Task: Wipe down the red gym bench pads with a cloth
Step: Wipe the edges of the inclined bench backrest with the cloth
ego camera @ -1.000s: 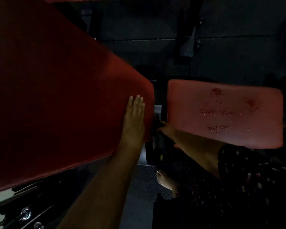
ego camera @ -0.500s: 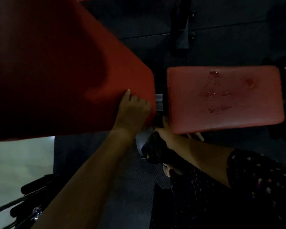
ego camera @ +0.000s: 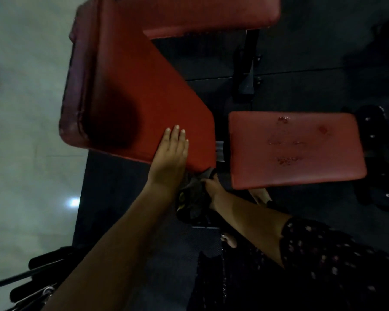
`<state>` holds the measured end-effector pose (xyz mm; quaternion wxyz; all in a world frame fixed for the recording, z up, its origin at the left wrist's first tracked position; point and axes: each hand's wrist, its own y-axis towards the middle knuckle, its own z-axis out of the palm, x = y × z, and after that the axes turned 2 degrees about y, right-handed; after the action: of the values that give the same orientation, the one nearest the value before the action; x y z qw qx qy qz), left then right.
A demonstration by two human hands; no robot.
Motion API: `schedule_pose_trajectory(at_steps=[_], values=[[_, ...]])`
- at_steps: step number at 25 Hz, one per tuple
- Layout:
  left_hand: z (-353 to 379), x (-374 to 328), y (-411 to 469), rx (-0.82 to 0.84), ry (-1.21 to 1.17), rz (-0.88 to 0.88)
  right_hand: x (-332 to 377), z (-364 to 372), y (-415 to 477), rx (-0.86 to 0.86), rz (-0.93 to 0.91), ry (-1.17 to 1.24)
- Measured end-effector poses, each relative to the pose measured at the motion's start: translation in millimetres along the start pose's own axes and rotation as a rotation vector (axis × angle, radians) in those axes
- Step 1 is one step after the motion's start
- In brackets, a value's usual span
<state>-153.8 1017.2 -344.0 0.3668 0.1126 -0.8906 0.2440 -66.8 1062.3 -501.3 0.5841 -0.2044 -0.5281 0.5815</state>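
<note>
A long red back pad [ego camera: 144, 90] slants from upper left toward the middle. My left hand [ego camera: 171, 153] lies flat on its lower corner, fingers straight. Below that corner my right hand [ego camera: 212, 187] grips a dark cloth [ego camera: 193, 198] bunched against the pad's near edge. To the right sits the red seat pad [ego camera: 296, 151], worn with scuffed patches on top. Another red pad [ego camera: 211, 16] crosses the top of the view.
Dark rubber flooring [ego camera: 144, 243] lies under the bench, pale tiled floor [ego camera: 27, 131] to the left. Black bars and metal parts [ego camera: 36, 279] sit at the lower left. A black frame post [ego camera: 247, 70] stands behind the bench. My bare foot [ego camera: 229, 240] is below.
The view has pulled back and shifted, showing more of the back pad. My left hand has flattened out on the pad's corner. My right hand stays low by the gap with the cloth.
</note>
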Motion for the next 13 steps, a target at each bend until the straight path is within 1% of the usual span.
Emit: schedule_pose_trajectory(at_steps=[1,2,4,6,7,8,10,11,13], values=[[2,0,0,0.012,-0.019,0.002,2,-2,-8,-0.003,-0.045,-0.087],[5,-1,3,0.019,-0.031,0.008,5,-7,-15,0.011,-0.138,-0.267],[8,1,7,0.018,-0.048,0.022,15,-22,-35,0.089,-0.298,-0.722],[3,1,4,0.013,-0.089,-0.005,31,-46,-61,0.192,-0.382,-1.254],[-1,1,3,0.023,-0.096,-0.023,44,-58,-73,0.179,-0.405,-1.506],[-6,1,2,0.039,-0.11,-0.041,56,-70,-83,0.121,-0.427,-1.699],[-14,-1,-1,0.056,-0.215,-0.086,74,-87,-105,-0.008,-0.518,-1.915],[-18,-2,-2,0.034,-0.33,-0.127,82,-94,-115,-0.056,-0.548,-1.955],[-26,-5,-4,-0.057,-0.665,-0.239,103,-101,-129,-0.124,-0.533,-1.993]])
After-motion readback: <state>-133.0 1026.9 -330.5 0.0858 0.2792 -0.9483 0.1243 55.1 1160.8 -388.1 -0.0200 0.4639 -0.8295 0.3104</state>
